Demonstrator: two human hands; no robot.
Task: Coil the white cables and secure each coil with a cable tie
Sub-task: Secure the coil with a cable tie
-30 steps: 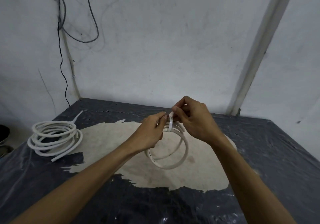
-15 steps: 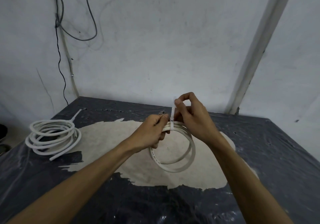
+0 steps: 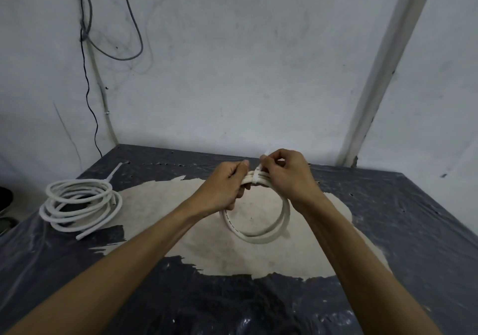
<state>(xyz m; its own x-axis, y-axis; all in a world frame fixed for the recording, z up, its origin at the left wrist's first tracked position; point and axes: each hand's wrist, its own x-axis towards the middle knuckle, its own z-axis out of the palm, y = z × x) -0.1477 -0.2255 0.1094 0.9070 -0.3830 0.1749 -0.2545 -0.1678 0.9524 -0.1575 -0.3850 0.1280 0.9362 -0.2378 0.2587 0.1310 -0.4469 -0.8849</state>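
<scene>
— Left hand point(image 3: 224, 187) first: we have it curled shut around the top of the cable coil point(image 3: 258, 227), gripping the bunched strands just left of the cable tie point(image 3: 256, 178).

— And our right hand point(image 3: 285, 171)?

— Pinching the tie's tail between thumb and forefinger, right above the bundle. The tail stands nearly upright, crossing the strands at a right angle; the band already wraps them.

— So which way do we pull?

— We judge up and away from the coil, along the tail's own line, while the left hand braces the strands. The right hand is the nearer one to the tail; the left sits touching the bundle beside it.

— Where is the coil itself?

— Hanging from our grip, tilted, its lower loop over the pale patch of the worktop point(image 3: 388, 231); we cannot tell whether it touches. Both forearms reach forward, wrists close together.

— Anything left after this?

— The second coil point(image 3: 80, 205) lies loose on the left, well apart; we see no tie on it.
</scene>
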